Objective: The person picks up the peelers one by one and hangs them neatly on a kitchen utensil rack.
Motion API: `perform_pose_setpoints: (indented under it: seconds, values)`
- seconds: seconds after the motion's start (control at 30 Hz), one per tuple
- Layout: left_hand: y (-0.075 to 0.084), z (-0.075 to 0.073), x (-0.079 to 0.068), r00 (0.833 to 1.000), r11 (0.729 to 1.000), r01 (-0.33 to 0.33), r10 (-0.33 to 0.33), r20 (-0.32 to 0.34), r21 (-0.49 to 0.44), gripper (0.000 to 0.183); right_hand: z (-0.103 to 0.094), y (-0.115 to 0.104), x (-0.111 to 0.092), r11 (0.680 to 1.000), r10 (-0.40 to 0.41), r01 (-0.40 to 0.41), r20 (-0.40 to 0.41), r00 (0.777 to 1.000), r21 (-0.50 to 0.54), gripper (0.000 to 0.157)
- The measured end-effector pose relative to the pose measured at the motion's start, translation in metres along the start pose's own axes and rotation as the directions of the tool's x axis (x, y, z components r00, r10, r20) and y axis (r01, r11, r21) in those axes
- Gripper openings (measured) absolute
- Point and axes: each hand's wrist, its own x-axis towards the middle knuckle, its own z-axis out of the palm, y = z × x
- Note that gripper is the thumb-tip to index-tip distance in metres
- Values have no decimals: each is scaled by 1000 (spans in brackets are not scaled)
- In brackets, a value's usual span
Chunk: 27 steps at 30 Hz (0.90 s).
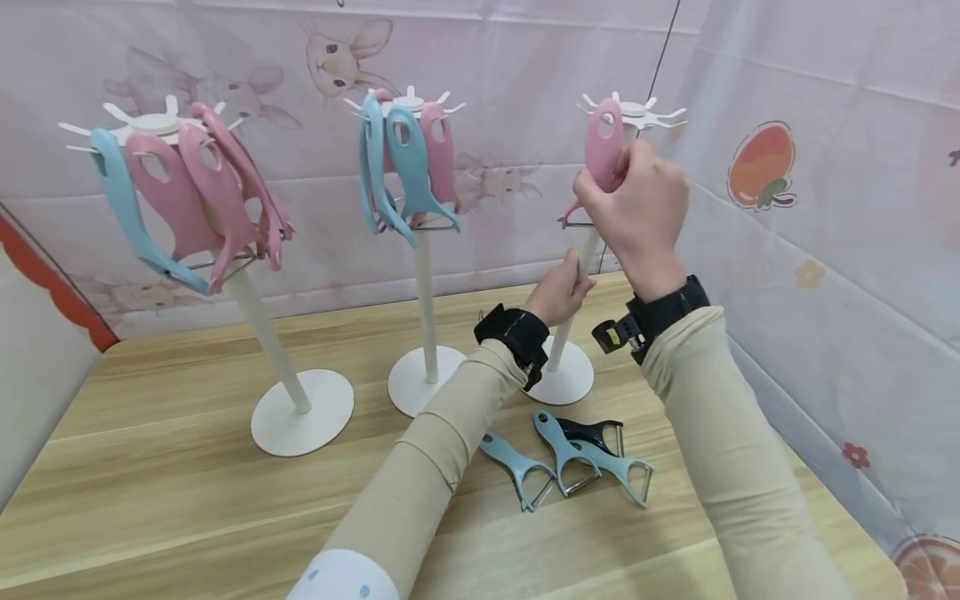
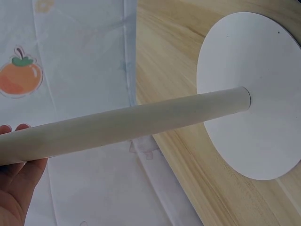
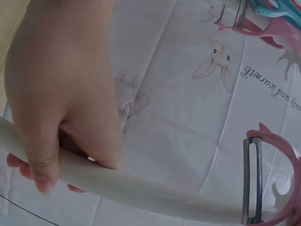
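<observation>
At the right-hand white stand [image 1: 564, 337], my left hand [image 1: 558, 290] holds the upright post, fingers and thumb around it. Part of that hand's fingers [image 2: 23, 188] shows at the edge of the left wrist view. Higher up, my right hand [image 1: 643, 212] pinches a pink peeler [image 1: 602, 154] by its handle. The peeler hangs blade downward, its holed end up at the white hooks [image 1: 633, 110]; whether a hook passes through the hole I cannot tell. In the right wrist view the pink peeler's metal blade [image 3: 252, 181] appears beside the post, while the right hand is out of that view.
Two more white stands bear hung peelers: the left stand [image 1: 300, 414] mostly pink ones, the middle stand [image 1: 425, 300] blue and pink. Light-blue peelers [image 1: 566, 450] and a black peeler [image 1: 592, 432] lie on the wooden table [image 1: 187, 500]. A printed cloth [image 1: 517, 50] hangs behind.
</observation>
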Motion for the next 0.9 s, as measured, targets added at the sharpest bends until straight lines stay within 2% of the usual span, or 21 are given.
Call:
perform_pose_setpoints:
  seconds: [0.17, 0.33, 0.5, 0.63, 0.8, 0.9]
  values:
    - [1, 1, 1, 1000, 1000, 3, -3, 3, 9, 20, 2, 4, -2, 999, 14, -13, 31, 999, -39, 33]
    - [2, 0, 1, 999, 999, 37, -37, 8, 10, 23, 2, 7, -9, 1000, -8, 8, 32, 999, -14, 34]
    - [1, 1, 0, 999, 999, 51, -51, 7, 11, 24, 3, 18, -26, 995, -90, 89, 8, 996, 41, 30]
    - [1, 1, 1, 999, 999, 39, -39, -8, 25, 23, 5, 28, -47, 984, -167, 166, 8, 986, 71, 23]
    - [1, 2, 1, 999, 998, 51, -51, -20, 21, 17, 6, 39, -76, 976, -214, 209, 84, 973, 63, 19]
    - [3, 2, 1, 998, 998, 66, -65, -21, 9, 17, 5, 44, -93, 978, -208, 206, 178, 962, 31, 17]
